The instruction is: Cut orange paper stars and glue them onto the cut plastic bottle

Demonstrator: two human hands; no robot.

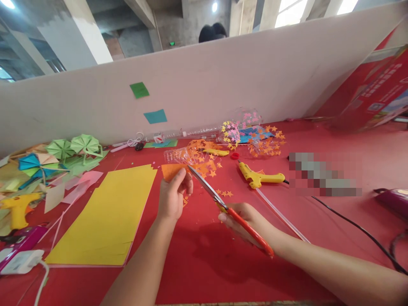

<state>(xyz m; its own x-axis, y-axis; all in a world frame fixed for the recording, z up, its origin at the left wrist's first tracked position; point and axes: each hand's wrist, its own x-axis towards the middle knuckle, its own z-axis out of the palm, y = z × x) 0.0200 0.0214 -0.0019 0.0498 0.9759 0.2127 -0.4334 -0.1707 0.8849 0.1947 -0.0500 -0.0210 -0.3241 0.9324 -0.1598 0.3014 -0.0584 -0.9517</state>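
Between the thumb and fingers of my left hand point(174, 195) is a piece of orange paper point(168, 170), held up over the table. My right hand point(244, 223) grips a pair of scissors point(212, 191) with red handles, its fingers partly hidden behind them. The scissor blades point up and left, and their tips reach close to the right edge of the orange paper. Whether the blades touch the paper I cannot tell. Small orange paper stars point(228, 194) lie on the table just beyond the scissors.
Yellow paper sheets point(108, 216) lie at left, near folded paper umbrellas point(84, 145) and a second yellow glue gun point(19, 208). On the right rest a yellow glue gun point(261, 177) and its black cable point(350, 225). A utility knife point(216, 152) and star-covered plastic pieces point(266, 144) sit behind.
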